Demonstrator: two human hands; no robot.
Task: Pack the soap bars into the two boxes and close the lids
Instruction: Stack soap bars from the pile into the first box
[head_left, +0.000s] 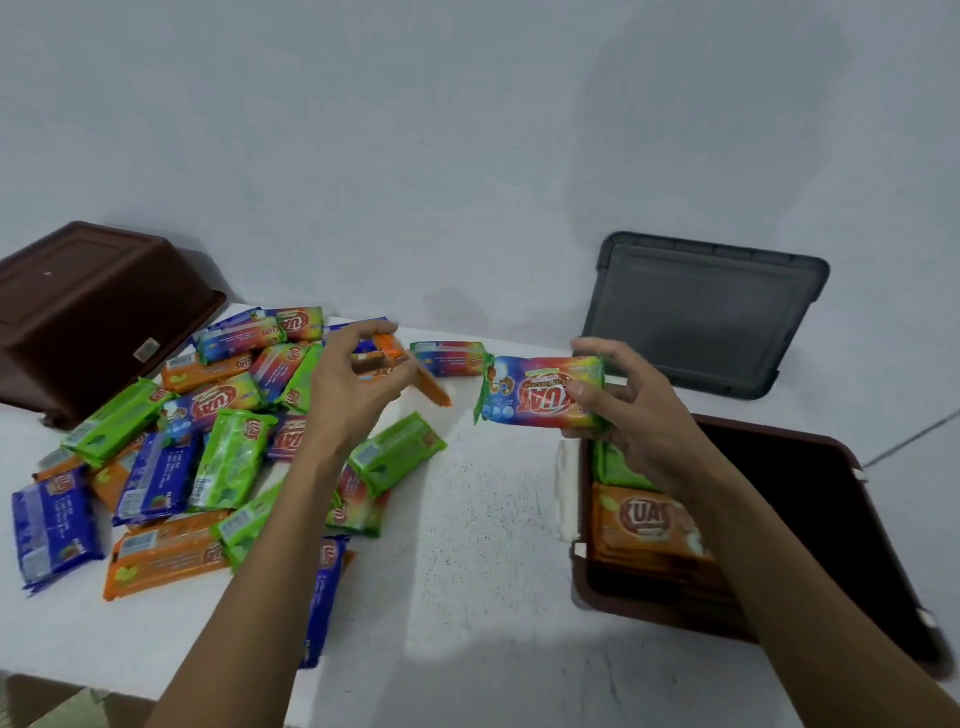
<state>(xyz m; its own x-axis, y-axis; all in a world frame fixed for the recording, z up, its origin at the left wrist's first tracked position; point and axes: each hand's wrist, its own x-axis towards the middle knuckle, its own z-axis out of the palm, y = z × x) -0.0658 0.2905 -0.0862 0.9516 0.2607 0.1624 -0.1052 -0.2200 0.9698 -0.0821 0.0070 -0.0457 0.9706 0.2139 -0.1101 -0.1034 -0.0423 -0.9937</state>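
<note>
The right hand (641, 415), centre right of the frame, grips a rainbow bar (540, 392), thumb in front and fingers curled behind, just above the open box (857, 467) at lower right. A green bar (618, 465) and a packed bar (649, 525) lie inside. At centre, the left hand (353, 384) seems to pinch an orange bar (434, 389), though blur hides the grip. The pile (208, 441) sprawls at left, a second box (93, 312) lies upturned at upper left, and a lid (701, 312) leans at upper right.
</note>
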